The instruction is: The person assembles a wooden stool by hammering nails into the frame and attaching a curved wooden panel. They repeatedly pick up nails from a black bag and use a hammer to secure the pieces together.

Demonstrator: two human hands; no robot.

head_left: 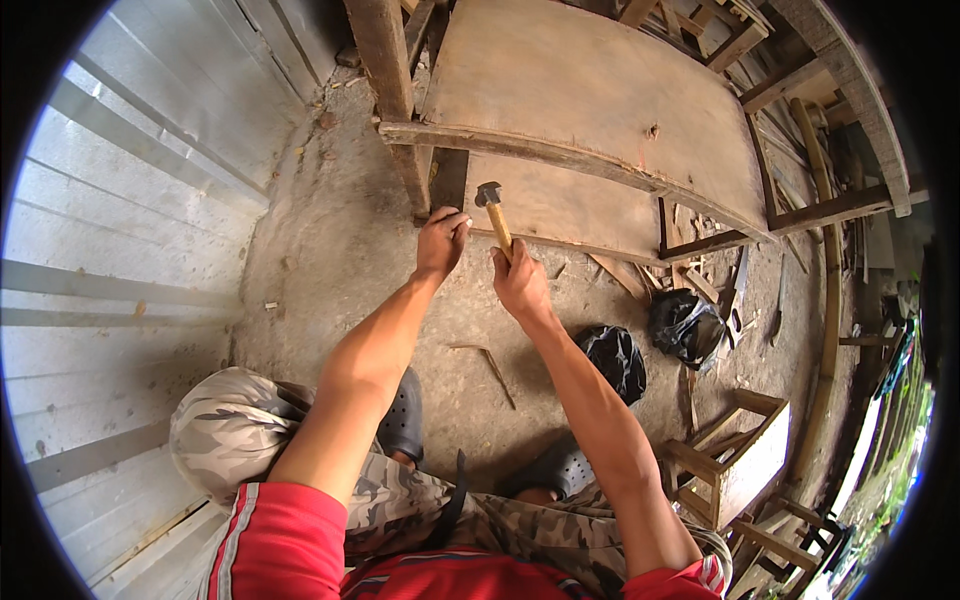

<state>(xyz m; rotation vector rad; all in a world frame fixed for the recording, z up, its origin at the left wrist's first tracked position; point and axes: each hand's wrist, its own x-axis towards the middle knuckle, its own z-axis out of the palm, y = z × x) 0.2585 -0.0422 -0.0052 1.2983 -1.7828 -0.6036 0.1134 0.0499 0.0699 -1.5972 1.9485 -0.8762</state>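
Beside the wooden frame, we hold the hammer with the work, we judge, part done.

Our right hand wraps snugly around its handle; our left hand is curled by a post's end, and whether its fingertips pinch anything we cannot tell. Upper panel and lower panel already sit within the frame; some fastening near this corner seems left.

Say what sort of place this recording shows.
Probably a small woodworking shop or shed: a wooden frame with panels stands in front, a handsaw lies on the floor, and the right hand grips a hammer.
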